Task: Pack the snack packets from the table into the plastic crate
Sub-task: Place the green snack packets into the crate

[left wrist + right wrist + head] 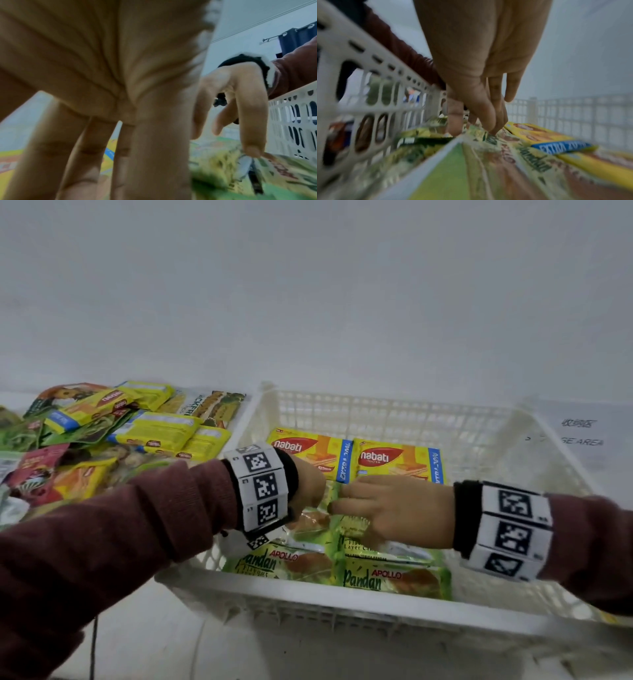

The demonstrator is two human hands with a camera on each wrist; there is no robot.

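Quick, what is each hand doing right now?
Left hand: open, straight fingers down on the green pandan packets in the crate.
Right hand: open, fingertips touching the same packets.

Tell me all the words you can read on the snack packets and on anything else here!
"nabati": both yellow wafer packets in the white crate.
"APOLLO", "Pandan": both near green cake packets.
"...ACKFR...": a packet in the table pile; the rest is hidden.
"...GE AREA": paper sign at right; its upper line is blurred.
Small print everywhere is unreadable.
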